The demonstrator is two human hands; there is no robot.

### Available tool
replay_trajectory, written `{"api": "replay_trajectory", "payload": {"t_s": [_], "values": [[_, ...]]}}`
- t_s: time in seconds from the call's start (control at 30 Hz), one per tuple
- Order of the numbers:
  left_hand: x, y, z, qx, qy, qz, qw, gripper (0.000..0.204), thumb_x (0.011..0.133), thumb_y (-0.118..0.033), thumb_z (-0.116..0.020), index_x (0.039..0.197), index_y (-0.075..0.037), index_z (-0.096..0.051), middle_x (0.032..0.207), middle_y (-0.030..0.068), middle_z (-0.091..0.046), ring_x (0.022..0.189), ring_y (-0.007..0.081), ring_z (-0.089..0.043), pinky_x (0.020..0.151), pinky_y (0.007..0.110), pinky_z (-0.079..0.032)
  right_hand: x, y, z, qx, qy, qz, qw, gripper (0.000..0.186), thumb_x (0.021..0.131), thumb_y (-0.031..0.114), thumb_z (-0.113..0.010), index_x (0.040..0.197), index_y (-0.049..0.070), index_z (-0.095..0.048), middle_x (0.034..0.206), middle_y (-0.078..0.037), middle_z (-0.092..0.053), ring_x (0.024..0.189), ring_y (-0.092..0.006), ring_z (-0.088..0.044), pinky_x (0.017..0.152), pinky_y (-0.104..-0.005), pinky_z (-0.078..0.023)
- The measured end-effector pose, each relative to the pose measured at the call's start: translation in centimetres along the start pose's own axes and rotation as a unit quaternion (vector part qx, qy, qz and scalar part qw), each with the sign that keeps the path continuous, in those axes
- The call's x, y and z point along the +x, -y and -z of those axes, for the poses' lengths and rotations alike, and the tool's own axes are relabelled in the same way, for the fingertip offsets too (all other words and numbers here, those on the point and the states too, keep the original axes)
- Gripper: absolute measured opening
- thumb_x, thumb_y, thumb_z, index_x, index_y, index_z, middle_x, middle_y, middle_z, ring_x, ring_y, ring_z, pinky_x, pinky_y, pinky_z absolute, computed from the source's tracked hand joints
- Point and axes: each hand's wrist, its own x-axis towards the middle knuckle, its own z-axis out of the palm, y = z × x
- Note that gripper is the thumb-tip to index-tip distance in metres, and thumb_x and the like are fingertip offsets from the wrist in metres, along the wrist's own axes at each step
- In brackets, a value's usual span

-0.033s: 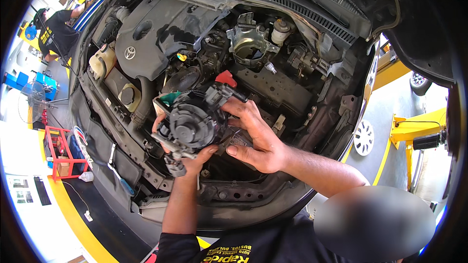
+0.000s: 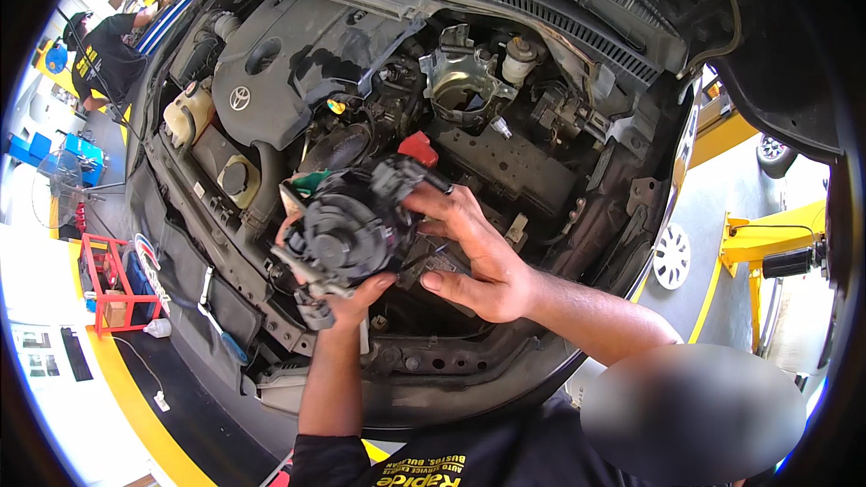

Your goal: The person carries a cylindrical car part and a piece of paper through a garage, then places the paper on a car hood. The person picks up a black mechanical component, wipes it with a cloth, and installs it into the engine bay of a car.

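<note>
Over the front of an open engine bay I hold a round black housing [image 2: 338, 239], with a stubby connector [image 2: 397, 179] on its upper right and more fittings at its lower left. It is slightly smeared by motion. My left hand [image 2: 356, 299] is closed round its lower left side, thumb in front and fingers mostly hidden behind. My right hand [image 2: 478, 257] curls its fingers against the right side below the connector, its thumb held apart from the housing. Just beyond lies something red [image 2: 418, 148], and green material [image 2: 311, 182] shows behind the housing.
A round metal bracket [image 2: 465, 90] sits open in the bay, near a fluid reservoir [image 2: 520, 61]. The engine cover [image 2: 298, 63] is at far left. A blue-handled wrench [image 2: 221, 329] lies on the left front edge. A co-worker [image 2: 108, 54] stands beyond; a red rack [image 2: 117, 284] is on the floor.
The round black housing has tipped and shifted slightly left in my hands, its lower left fittings swinging left. My right hand has moved with it only a little.
</note>
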Motion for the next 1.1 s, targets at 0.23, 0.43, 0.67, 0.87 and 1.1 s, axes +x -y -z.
{"api": "replay_trajectory", "payload": {"t_s": [0.23, 0.43, 0.67, 0.87, 1.1], "values": [[-2.3, -2.3, 4.3, -0.228, -0.029, 0.132, 0.964, 0.106, 0.066, -0.026, -0.097, 0.151, -0.005, -0.037, 0.143, 0.0117, -0.051, 0.131, 0.0330, -0.053, 0.112, 0.051, -0.045, 7.2, 1.1, 6.7, -0.165, 0.016, -0.070, 0.984, 0.026, 0.096, 0.007, -0.058, 0.121, 0.001, -0.065, 0.122, -0.013, -0.066, 0.108, -0.0251, -0.066, 0.093, -0.0372, -0.053], [-4.5, -0.8, 5.1, -0.220, -0.045, 0.171, 0.959, 0.110, 0.062, -0.034, -0.100, 0.149, -0.005, -0.041, 0.140, 0.0098, -0.054, 0.129, 0.0283, -0.054, 0.111, 0.048, -0.045, 18.0, -8.0, 17.6, -0.659, 0.053, -0.305, 0.685, 0.031, 0.087, 0.005, -0.057, 0.114, -0.003, -0.070, 0.116, -0.026, -0.070, 0.111, -0.0369, -0.069, 0.093, -0.0435, -0.055], [-5.9, -0.6, 5.7, -0.188, -0.066, 0.159, 0.967, 0.121, 0.057, -0.031, -0.103, 0.152, -0.001, -0.033, 0.144, 0.0098, -0.050, 0.129, 0.0254, -0.053, 0.111, 0.045, -0.044, 16.9, -14.6, 20.5, -0.689, 0.101, -0.463, 0.548, 0.054, 0.088, 0.009, -0.058, 0.139, -0.007, -0.049, 0.128, -0.034, -0.063, 0.121, -0.0436, -0.063, 0.101, -0.0491, -0.051], [-5.5, -0.8, 5.4, -0.218, -0.069, 0.160, 0.960, 0.127, 0.054, -0.024, -0.103, 0.154, -0.001, -0.029, 0.145, 0.0099, -0.048, 0.131, 0.0240, -0.049, 0.111, 0.044, -0.044, 14.6, -16.2, 22.2, -0.603, -0.034, -0.432, 0.669, 0.066, 0.090, 0.016, -0.054, 0.148, -0.009, -0.035, 0.134, -0.037, -0.057, 0.133, -0.0452, -0.053, 0.110, -0.0461, -0.043], [-6.5, 0.1, 5.4, -0.193, -0.033, 0.203, 0.959, 0.122, 0.054, -0.029, -0.104, 0.150, 0.000, -0.035, 0.140, 0.0097, -0.053, 0.127, 0.0238, -0.054, 0.109, 0.042, -0.045, 13.9, -17.8, 22.7, -0.385, -0.283, -0.411, 0.776, 0.040, 0.093, 0.020, -0.056, 0.122, -0.004, -0.066, 0.128, -0.026, -0.066, 0.118, -0.0376, -0.064, 0.099, -0.0443, -0.048]]}}
